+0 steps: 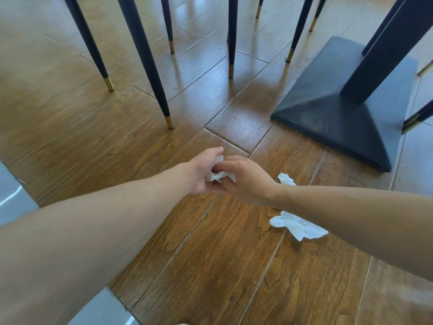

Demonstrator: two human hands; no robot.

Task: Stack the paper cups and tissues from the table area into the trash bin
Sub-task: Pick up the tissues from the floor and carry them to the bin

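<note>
My left hand (pixel 201 172) and my right hand (pixel 246 181) meet low over the wooden floor, both pinching one crumpled white tissue (pixel 219 175) between their fingers. A second white tissue (pixel 297 227) lies flat on the floor just under my right forearm. Another white tissue piece (pixel 286 179) shows above my right wrist; my forearm hides whether it joins the one below. No paper cup and no trash bin are in view.
Dark chair legs with brass tips (pixel 168 118) stand ahead and to the left. A black pyramid-shaped table base (pixel 332 118) with its column sits at the right. Grey tile (pixel 14 198) borders the wood floor at the left.
</note>
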